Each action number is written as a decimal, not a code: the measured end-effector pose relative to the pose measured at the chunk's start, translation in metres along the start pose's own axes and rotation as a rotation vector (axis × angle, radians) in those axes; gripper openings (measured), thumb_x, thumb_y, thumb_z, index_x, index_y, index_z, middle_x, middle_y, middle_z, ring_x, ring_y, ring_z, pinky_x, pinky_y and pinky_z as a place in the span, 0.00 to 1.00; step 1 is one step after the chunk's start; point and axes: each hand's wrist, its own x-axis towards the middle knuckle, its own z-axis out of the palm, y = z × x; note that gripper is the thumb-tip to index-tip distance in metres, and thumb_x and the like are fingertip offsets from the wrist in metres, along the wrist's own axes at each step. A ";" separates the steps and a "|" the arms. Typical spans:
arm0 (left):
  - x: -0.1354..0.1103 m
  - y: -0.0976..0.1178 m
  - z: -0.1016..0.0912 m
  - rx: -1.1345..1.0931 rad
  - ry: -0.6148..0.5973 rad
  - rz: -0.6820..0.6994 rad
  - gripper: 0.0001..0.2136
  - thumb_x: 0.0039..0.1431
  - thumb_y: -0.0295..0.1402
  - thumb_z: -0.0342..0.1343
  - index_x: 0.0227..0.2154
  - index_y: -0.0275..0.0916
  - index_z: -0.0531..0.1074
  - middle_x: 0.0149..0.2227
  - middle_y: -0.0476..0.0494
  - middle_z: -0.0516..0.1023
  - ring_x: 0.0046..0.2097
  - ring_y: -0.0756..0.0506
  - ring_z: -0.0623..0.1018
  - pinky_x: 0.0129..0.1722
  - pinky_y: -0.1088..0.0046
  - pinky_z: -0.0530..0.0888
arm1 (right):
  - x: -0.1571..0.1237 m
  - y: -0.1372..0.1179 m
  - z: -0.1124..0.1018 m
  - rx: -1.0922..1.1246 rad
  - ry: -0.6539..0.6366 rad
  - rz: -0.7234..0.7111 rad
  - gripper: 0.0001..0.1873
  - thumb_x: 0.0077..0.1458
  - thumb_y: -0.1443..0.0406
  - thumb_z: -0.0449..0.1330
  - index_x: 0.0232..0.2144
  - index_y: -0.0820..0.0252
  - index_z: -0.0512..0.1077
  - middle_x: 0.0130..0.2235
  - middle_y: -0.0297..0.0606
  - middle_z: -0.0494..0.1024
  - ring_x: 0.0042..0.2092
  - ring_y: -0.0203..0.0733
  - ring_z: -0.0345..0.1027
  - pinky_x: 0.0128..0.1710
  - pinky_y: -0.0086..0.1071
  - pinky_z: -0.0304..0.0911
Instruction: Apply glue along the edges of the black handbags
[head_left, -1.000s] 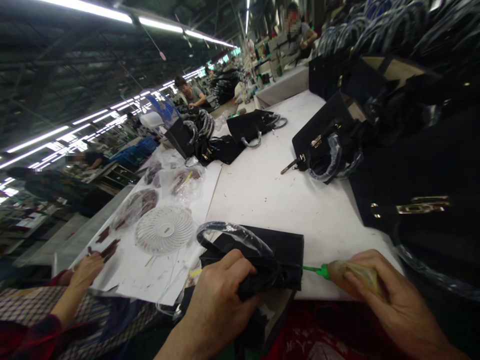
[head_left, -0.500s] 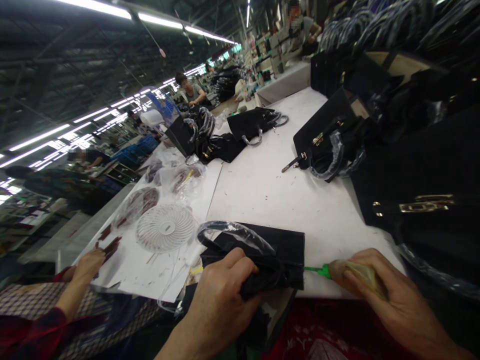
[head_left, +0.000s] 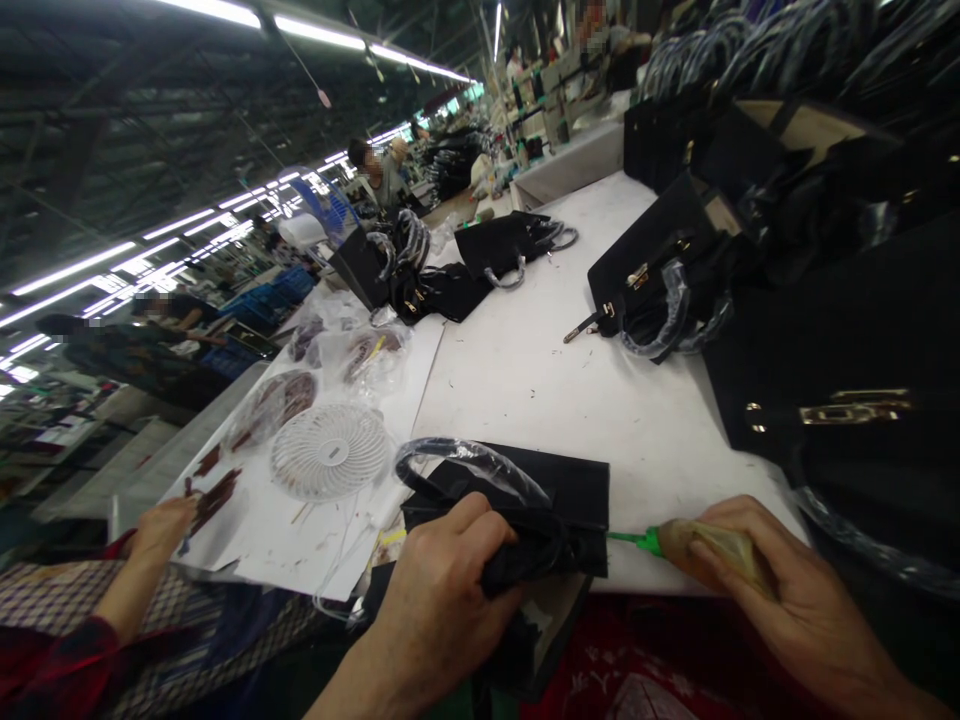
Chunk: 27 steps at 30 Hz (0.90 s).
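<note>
A black handbag (head_left: 570, 485) with a plastic-wrapped handle (head_left: 480, 465) lies at the near edge of the white table, directly before me. My left hand (head_left: 450, 580) is closed on it, fingers curled over its dark middle part. In my right hand (head_left: 780, 590) is a squeeze bottle (head_left: 720, 550), amber and translucent, with a green nozzle. The thin green tip points left and meets the bag's right edge; whether it goes inside I cannot tell. Below my left hand, a pale lining shows in the bag's opening.
Black handbags (head_left: 667, 280) with gold clasps crowd the right side, and others (head_left: 495, 250) lie farther back. On the left are a white round fan (head_left: 330, 452) and plastic-wrapped brown pieces (head_left: 274, 405). A co-worker's hand (head_left: 161, 525) touches brown strips there.
The co-worker's hand at the left has shifted slightly left and down with the brown strips. My two hands, the handbag and the bottle stay almost in place.
</note>
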 end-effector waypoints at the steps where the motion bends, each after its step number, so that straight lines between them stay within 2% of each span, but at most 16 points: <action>1: 0.000 0.000 0.001 0.004 0.001 0.003 0.08 0.44 0.19 0.55 0.26 0.38 0.69 0.28 0.51 0.68 0.26 0.52 0.69 0.24 0.76 0.61 | -0.001 0.000 0.000 -0.001 0.035 0.005 0.10 0.66 0.54 0.55 0.39 0.53 0.68 0.39 0.34 0.71 0.39 0.45 0.68 0.37 0.33 0.64; 3: -0.001 0.000 0.002 0.008 0.000 0.009 0.08 0.45 0.20 0.55 0.26 0.38 0.69 0.28 0.51 0.68 0.26 0.52 0.69 0.24 0.76 0.61 | -0.003 -0.002 0.001 0.023 0.052 0.032 0.11 0.66 0.53 0.55 0.39 0.53 0.68 0.38 0.33 0.71 0.38 0.45 0.68 0.36 0.33 0.63; 8: -0.005 0.000 0.004 0.002 -0.001 0.027 0.08 0.46 0.20 0.56 0.27 0.38 0.69 0.29 0.50 0.69 0.27 0.51 0.70 0.25 0.75 0.63 | -0.009 -0.015 0.003 0.132 -0.074 0.104 0.13 0.68 0.53 0.52 0.37 0.53 0.67 0.34 0.32 0.70 0.34 0.42 0.67 0.33 0.30 0.63; 13: -0.006 0.001 0.005 -0.018 0.003 0.038 0.09 0.45 0.19 0.56 0.28 0.39 0.68 0.29 0.50 0.70 0.28 0.51 0.70 0.25 0.76 0.63 | -0.009 -0.023 0.005 0.064 0.007 0.034 0.11 0.67 0.55 0.54 0.36 0.53 0.68 0.34 0.32 0.70 0.33 0.40 0.67 0.31 0.28 0.63; 18: -0.003 0.002 0.004 -0.005 -0.002 0.034 0.09 0.44 0.19 0.56 0.28 0.39 0.69 0.29 0.50 0.69 0.28 0.51 0.70 0.25 0.76 0.63 | -0.012 -0.025 0.004 0.118 -0.049 0.023 0.11 0.67 0.55 0.53 0.36 0.53 0.69 0.35 0.34 0.70 0.33 0.42 0.68 0.31 0.28 0.65; 23: -0.002 0.002 0.004 0.018 0.023 0.042 0.09 0.44 0.19 0.56 0.27 0.38 0.69 0.28 0.50 0.69 0.27 0.51 0.70 0.24 0.76 0.62 | -0.017 -0.025 0.001 0.139 -0.059 0.094 0.12 0.67 0.54 0.53 0.37 0.53 0.69 0.33 0.35 0.71 0.33 0.44 0.68 0.31 0.29 0.66; 27: -0.004 0.000 0.006 -0.005 0.045 0.055 0.10 0.43 0.19 0.56 0.28 0.38 0.69 0.28 0.51 0.69 0.27 0.51 0.70 0.24 0.76 0.63 | -0.016 -0.030 0.001 0.078 -0.049 0.042 0.11 0.66 0.55 0.55 0.38 0.54 0.70 0.35 0.35 0.71 0.34 0.43 0.68 0.32 0.27 0.66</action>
